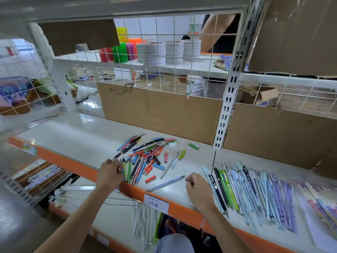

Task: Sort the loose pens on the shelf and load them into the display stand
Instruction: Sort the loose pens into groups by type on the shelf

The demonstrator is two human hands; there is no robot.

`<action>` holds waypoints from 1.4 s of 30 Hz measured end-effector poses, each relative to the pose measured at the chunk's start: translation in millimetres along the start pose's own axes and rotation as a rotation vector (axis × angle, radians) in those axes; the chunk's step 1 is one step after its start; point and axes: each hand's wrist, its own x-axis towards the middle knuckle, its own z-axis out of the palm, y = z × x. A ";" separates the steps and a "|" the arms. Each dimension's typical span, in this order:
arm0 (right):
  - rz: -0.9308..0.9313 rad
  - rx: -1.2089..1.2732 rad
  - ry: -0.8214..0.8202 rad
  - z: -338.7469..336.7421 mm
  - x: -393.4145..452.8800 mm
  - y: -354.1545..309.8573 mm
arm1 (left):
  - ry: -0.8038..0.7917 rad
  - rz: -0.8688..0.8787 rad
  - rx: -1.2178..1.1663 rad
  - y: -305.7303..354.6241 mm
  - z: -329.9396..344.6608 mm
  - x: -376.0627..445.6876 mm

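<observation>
- The white shelf [76, 136] ends toward the person in an orange front lip [182, 203]; a cardboard panel [160, 114] closes its back, and a slotted upright post [226, 110] comes down at the back right.
- The left stretch of the shelf surface lies bare, leaving open room there.
- The heap of loose pens [144, 156] lies at mid-shelf, running from the back down to the lip.
- The left hand [110, 174] sits at the lip, fingers curled and pinching green and blue pens [126, 170] at the heap's near edge.
- The right hand [197, 190] rests on the shelf with fingers curled; whether it holds anything I cannot tell.
- A lilac pen [166, 183] lies between the hands.
- A sorted row of pens [255, 190] lies just right of the right hand, crowding that side.
- A white price label [156, 202] hangs on the lip.
</observation>
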 end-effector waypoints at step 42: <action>-0.151 -0.435 -0.129 33.6 56.2 -88.4 | 0.047 0.042 0.094 54.9 46.0 -20.1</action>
